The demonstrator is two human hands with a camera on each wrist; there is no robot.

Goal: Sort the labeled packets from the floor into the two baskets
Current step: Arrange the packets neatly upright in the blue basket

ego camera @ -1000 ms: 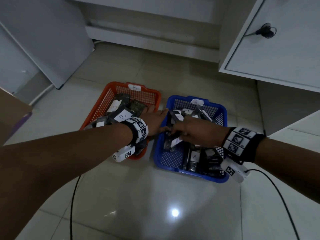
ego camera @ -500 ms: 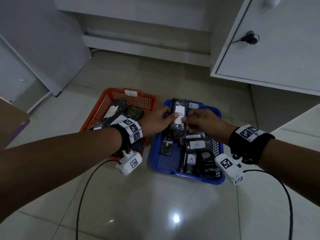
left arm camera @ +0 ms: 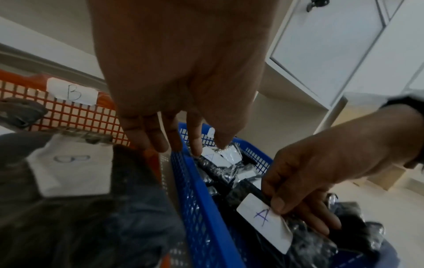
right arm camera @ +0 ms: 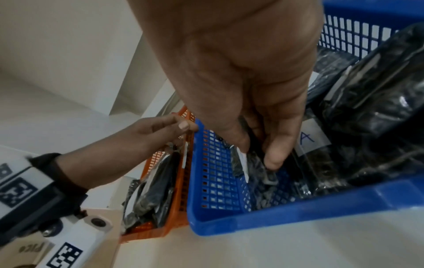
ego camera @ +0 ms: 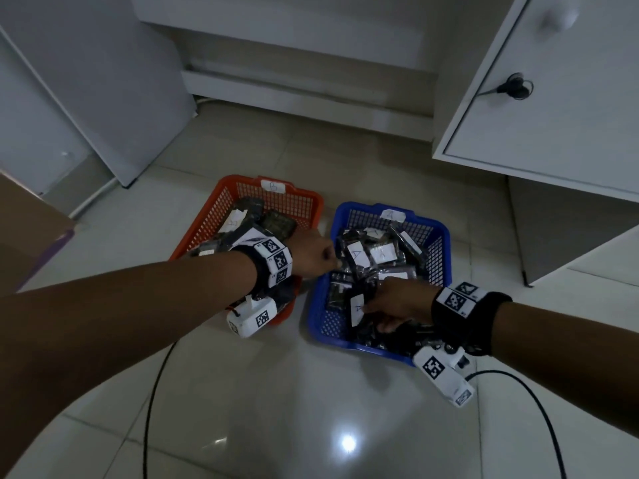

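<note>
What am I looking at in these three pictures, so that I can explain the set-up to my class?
No machine: a person sorts packets, wearing three cameras. The head view looks down on both arms; each wrist view looks along one hand. On the tiled floor stand an orange basket tagged B and a blue basket tagged A, both holding dark packets. The right hand pinches a packet labelled A inside the blue basket. The left hand hovers at that basket's edge, fingers loose, holding nothing.
</note>
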